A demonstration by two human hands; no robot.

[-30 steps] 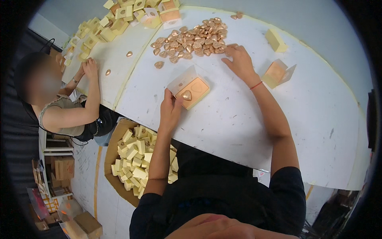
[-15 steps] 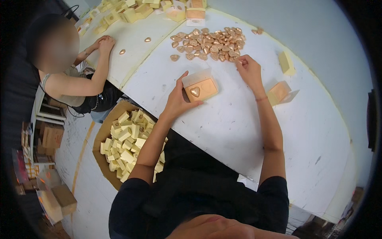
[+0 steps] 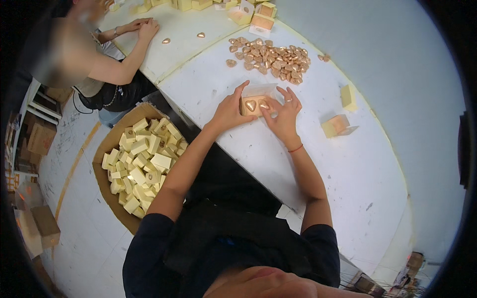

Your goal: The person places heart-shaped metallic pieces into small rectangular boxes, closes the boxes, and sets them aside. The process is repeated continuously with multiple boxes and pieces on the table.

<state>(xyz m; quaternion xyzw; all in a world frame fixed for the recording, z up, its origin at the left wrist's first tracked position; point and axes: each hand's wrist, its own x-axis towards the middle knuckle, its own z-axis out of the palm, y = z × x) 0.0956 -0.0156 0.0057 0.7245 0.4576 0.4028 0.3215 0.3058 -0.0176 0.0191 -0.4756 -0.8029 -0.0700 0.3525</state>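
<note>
Near the table's front edge, my left hand [image 3: 229, 110] is closed around the left end of a small box [image 3: 244, 110] with a peach insert and a raised clear flap. A gold foil-wrapped heart [image 3: 251, 105] sits in the insert's left hollow. My right hand [image 3: 284, 116] is at the box's right end, its thumb against a second foil-wrapped heart [image 3: 264, 105] at the right hollow. Its other fingers curl past the clear flap, and part of this heart is hidden by the thumb. Beyond the box lies a pile of similar gold hearts [image 3: 278, 58].
To the right are an upright pale-yellow carton [image 3: 349, 97] and an open peach-lined box [image 3: 337, 126]. Below left, a big cardboard box [image 3: 110, 201] holds many yellow cartons. A co-worker's hands [image 3: 144, 27] rest on the adjoining table [image 3: 184, 48], near two loose hearts.
My right hand has come from the heart pile to the small box, and a second heart now shows there. The view has shifted; my left hand still holds the box.
</note>
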